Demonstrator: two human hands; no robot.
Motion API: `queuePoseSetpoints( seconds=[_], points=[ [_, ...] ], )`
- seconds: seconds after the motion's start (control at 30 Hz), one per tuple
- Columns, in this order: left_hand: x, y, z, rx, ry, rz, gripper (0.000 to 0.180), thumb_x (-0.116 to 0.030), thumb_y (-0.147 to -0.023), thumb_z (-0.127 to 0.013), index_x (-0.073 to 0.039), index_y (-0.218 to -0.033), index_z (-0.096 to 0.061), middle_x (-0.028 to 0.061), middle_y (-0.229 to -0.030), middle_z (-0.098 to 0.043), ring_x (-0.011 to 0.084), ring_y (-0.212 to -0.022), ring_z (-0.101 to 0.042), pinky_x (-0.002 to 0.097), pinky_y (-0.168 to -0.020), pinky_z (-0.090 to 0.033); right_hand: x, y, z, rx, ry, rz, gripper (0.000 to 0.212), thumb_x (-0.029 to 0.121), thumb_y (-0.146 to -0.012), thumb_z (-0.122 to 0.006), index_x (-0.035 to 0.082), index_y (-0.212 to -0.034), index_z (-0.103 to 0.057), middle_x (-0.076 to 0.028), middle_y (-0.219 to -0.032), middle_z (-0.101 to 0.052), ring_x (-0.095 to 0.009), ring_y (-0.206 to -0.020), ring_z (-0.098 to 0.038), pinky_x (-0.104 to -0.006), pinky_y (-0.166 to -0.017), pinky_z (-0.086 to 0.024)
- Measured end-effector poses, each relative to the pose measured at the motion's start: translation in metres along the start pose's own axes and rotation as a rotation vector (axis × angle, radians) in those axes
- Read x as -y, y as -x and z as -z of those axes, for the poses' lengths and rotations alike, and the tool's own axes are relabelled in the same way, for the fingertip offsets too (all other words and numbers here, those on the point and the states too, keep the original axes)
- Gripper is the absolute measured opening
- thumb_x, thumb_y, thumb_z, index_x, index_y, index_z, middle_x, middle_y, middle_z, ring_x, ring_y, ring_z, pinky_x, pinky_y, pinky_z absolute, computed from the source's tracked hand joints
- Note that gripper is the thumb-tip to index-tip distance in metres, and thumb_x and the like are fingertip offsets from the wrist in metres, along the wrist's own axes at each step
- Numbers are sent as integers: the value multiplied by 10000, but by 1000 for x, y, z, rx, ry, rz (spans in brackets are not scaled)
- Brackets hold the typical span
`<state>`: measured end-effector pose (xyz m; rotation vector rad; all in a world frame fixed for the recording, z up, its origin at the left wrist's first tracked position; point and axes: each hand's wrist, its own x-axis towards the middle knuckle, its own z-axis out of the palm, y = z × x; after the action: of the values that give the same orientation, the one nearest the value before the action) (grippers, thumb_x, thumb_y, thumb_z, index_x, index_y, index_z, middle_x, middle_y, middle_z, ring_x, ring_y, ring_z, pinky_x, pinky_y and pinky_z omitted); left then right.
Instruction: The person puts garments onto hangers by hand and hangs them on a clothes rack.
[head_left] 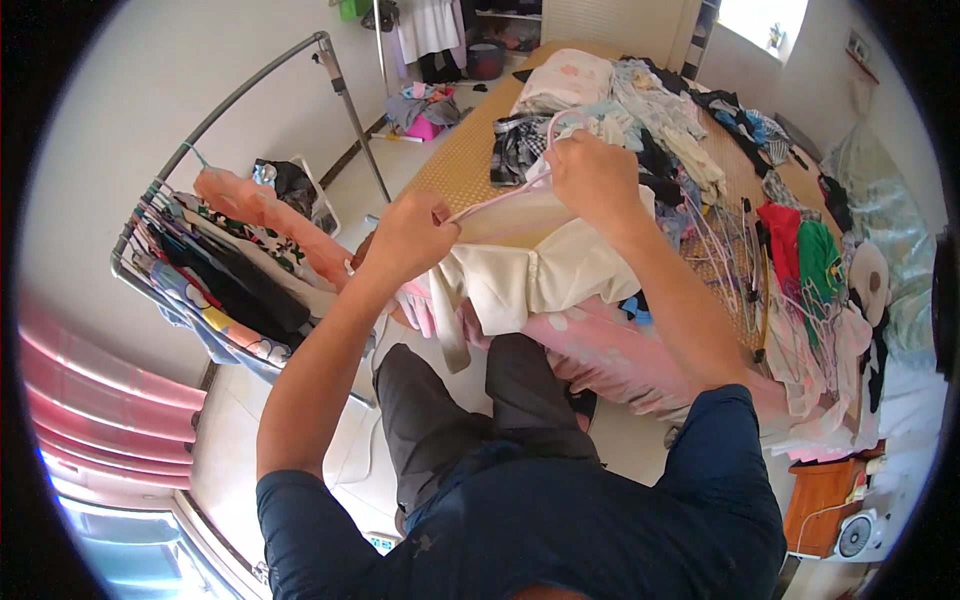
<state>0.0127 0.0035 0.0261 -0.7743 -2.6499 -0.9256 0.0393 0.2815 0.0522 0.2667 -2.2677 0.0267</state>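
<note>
A cream garment [507, 287] hangs in front of me over the bed's near edge, with a pale pink clothes hanger [512, 193] at its neckline. My right hand [598, 188] is closed around the hanger just below its curved hook, which stands up above the fingers. Pinched together, the fingers of my left hand [414, 238] grip the hanger's left arm beside the garment's shoulder. Whether the left fingers also hold cloth cannot be made out. The hanger's right arm is hidden behind my right hand and wrist.
To the left stands a metal clothes rack [345, 95] with several hung garments. Piled clothes [650, 100] and a folded pink-white quilt [568, 80] lie on the bed [450, 150]. Loose hangers [715, 245] and red and green garments [820, 255] lie at the right. A small fan [856, 536] stands lower right.
</note>
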Motion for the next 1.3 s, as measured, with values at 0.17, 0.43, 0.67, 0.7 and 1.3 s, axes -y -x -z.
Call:
queuePoseSetpoints(
  seconds=[0.17,0.43,0.67,0.7,1.3],
  points=[
    [16,1,-35,-23,56,46,258,-144,-793,-759,11,-999,-752,207,-893,-748,329,-845,-751,400,-788,-584,-13,18,-25,36,-42,-64,212,211,-921,-682,60,-787,-748,-109,-787,-704,-348,-634,-714,-468,-585,-571],
    [30,11,-64,-157,510,314,201,-62,-832,-740,32,-1010,-757,99,-848,-764,143,-796,-715,298,-723,-565,-29,47,-33,-36,-95,-210,256,253,-941,-711,33,-812,-723,-120,-782,-706,-322,-640,-705,-443,-583,-548],
    [25,11,-75,-130,863,446,218,23,-911,-659,31,-1119,-721,65,-1014,-742,130,-868,-690,260,-769,-566,-43,44,-13,-207,-1004,-742,296,269,-976,-775,-15,-896,-760,-37,-661,-671,-89,-553,-606,-255,-522,-491],
    [22,11,-75,-111,898,451,214,17,-911,-664,31,-1115,-725,65,-1015,-747,125,-877,-689,252,-767,-557,-47,45,-9,-196,-1178,-802,269,261,-996,-749,-5,-957,-746,-46,-730,-692,-114,-607,-644,-247,-531,-501],
    [9,17,-71,-208,453,299,179,-86,-903,-722,20,-1044,-753,96,-912,-768,153,-792,-700,307,-746,-552,-63,88,62,589,-1363,-599,215,141,-1055,-642,2,-1188,-738,-83,-909,-748,-119,-784,-715,-268,-677,-594]
  ],
)
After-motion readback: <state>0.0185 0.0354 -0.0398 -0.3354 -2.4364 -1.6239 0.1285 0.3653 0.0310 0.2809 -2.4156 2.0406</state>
